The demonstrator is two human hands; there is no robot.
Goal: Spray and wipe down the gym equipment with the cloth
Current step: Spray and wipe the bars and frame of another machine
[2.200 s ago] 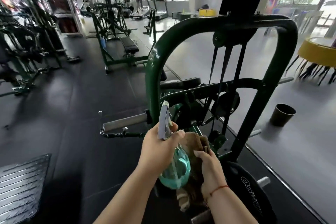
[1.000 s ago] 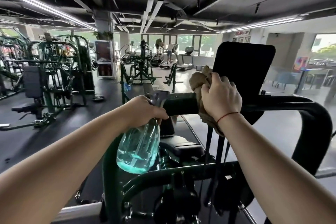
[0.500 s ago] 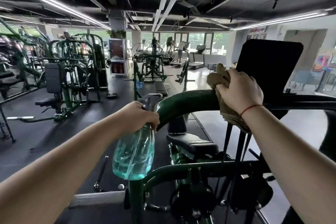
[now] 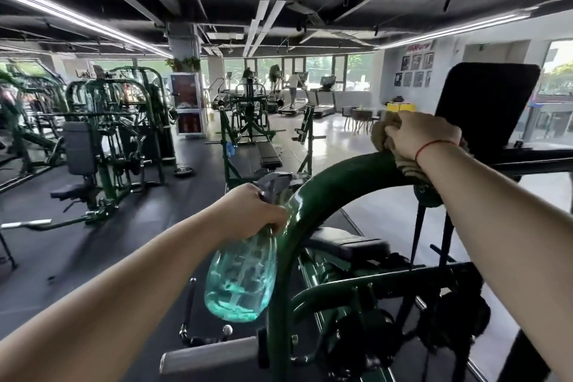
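A dark green curved frame tube (image 4: pixel 325 192) of a gym machine arches in front of me. My right hand (image 4: pixel 421 133) grips a brown cloth (image 4: pixel 379 133) and presses it on top of the tube, beside the black back pad (image 4: pixel 483 102). My left hand (image 4: pixel 254 211) holds a clear teal spray bottle (image 4: pixel 242 279) by its neck, just left of the tube; its grey nozzle (image 4: pixel 274 183) points at the frame. The bottle holds some liquid at its bottom.
Below the tube are a black seat pad (image 4: pixel 350 245), cables and a grey roller handle (image 4: pixel 210 353). More green machines (image 4: pixel 108 133) stand on the dark floor to the left. A bench (image 4: pixel 266 155) lies ahead, with treadmills and people far back.
My view has risen from the low parts of the machine to its top tube. My right hand brought the cloth up onto the tube and slid it right. The bottle stays beside the frame.
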